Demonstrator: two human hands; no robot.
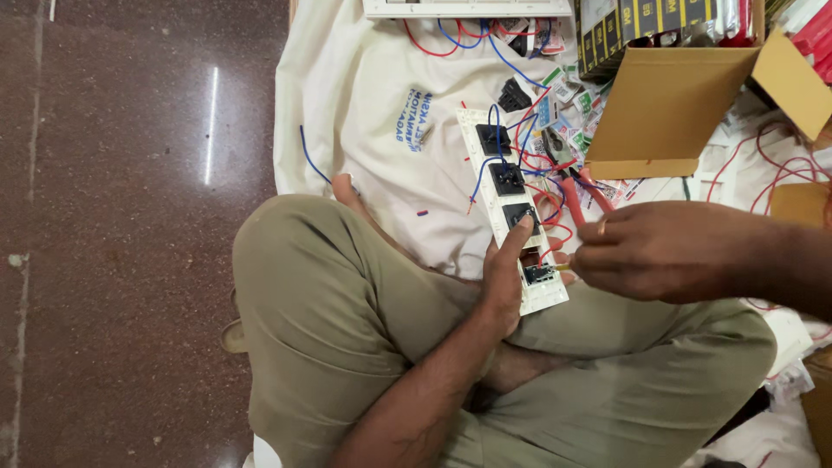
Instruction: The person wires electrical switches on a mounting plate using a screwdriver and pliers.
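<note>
Switch plate (pixel 511 208) propped on lap, back up. Three black modules wired with red and blue leads; lowest slot in hand. Left hand (pixel 505 277) gripping plate; right hand (pixel 659 251) pinched on small tool at lowest module (pixel 538 275).

Cardboard box (pixel 667 104): stood at two o'clock, plain brown, its flap (pixel 793 82) folded open toward three o'clock.
Black-and-yellow cartons (pixel 641 22): sat at one o'clock above the box, narrow, packed side by side.
Small packets (pixel 572 91): lay scattered at one o'clock beside the box, white with green and red patches.
Red-and-white packages (pixel 810 26): stacked at the upper right corner.
Cloth print (pixel 419 119): blue lettering at twelve o'clock on white cloth.
</note>
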